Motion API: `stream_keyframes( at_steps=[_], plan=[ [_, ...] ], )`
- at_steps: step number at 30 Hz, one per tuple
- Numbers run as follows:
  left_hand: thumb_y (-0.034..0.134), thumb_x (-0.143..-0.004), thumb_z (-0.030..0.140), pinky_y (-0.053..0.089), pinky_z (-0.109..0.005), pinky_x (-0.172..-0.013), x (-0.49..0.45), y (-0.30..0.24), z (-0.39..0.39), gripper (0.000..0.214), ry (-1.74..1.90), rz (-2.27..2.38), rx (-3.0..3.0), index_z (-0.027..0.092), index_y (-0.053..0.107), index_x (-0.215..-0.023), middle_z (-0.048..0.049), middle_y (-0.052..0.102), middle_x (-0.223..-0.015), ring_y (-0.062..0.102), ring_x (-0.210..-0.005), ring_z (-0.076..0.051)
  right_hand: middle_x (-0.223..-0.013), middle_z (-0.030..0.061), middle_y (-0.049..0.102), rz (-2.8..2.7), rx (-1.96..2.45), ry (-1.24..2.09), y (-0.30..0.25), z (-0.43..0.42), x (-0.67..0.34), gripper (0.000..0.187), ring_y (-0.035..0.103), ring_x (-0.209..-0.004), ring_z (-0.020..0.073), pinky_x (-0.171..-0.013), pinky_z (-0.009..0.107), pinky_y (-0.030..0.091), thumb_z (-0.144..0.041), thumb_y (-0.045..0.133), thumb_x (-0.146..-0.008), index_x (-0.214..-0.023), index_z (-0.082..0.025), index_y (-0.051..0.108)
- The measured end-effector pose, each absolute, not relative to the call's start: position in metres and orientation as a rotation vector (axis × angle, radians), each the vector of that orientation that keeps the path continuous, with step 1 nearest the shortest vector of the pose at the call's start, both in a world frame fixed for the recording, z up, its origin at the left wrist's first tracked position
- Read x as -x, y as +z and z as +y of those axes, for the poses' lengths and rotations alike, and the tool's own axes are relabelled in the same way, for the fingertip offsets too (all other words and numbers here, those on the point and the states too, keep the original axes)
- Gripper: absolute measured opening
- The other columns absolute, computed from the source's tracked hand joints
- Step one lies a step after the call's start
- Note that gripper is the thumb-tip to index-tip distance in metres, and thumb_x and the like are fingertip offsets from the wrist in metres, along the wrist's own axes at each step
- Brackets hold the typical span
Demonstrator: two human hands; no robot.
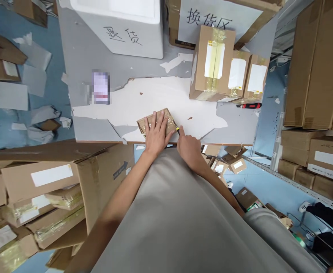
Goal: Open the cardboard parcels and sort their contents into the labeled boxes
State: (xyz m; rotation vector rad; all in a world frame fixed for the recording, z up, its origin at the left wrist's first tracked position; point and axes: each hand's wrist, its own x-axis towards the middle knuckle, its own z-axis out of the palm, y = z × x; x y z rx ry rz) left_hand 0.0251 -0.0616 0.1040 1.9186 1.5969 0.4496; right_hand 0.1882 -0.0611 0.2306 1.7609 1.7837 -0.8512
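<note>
- Brown and partly covered in shiny tape, the packet (170,120) lies near the front edge of the bench (237,131), on a torn white patch of its grey top.
- Palm down on the packet, the left hand (156,132) has its grip spread flat, fingers apart.
- Just right of the packet, the right hand (189,147) has its grip curled around a cutter (178,131), yellow and black where it shows, with its tip at the packet's right edge.
- Beyond the packet and to its right stand three taped boxes (213,60) with white labels.
- Well to the packet's right, just in front of those boxes, lies a red-and-black tool (251,106).
- Beyond the packet and to its left is a blurred purplish item (101,87); farther beyond the packet stands a white box (138,38) with handwritten characters.
- Left of the packet and nearer the person, a large carton (106,185) holds smaller boxes.
</note>
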Motion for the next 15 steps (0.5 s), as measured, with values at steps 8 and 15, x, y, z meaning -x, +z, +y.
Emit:
stream_keyframes(
  at_steps=[8, 15],
  plan=[
    [0.047, -0.114, 0.069, -0.004, -0.069, -0.147, 0.032, 0.093, -0.079, 0.085, 0.488, 1.610, -1.949, 0.021, 0.041, -0.184, -0.0171, 0.035, -0.191, 0.013, -0.184, -0.041, -0.136, 0.0125, 0.086, 1.805, -2.285, -1.356, 0.122, -0.031, -0.226, 0.045, 0.084, -0.114, 0.0257, -0.112, 0.040, 0.060, -0.035, 0.034, -0.124, -0.162, -0.022, 0.054],
    [0.035, -0.116, 0.071, 0.021, -0.066, -0.145, 0.084, 0.102, -0.115, 0.080, 0.657, 1.792, -1.871, 0.023, 0.050, -0.178, -0.0204, 0.046, -0.185, 0.031, -0.179, -0.041, -0.135, 0.0137, 0.083, 1.495, -2.261, -2.020, 0.029, -0.008, -0.184, 0.026, 0.076, -0.113, 0.0186, -0.104, 0.030, 0.060, -0.031, 0.047, -0.112, -0.123, -0.018, 0.067]
  ],
)
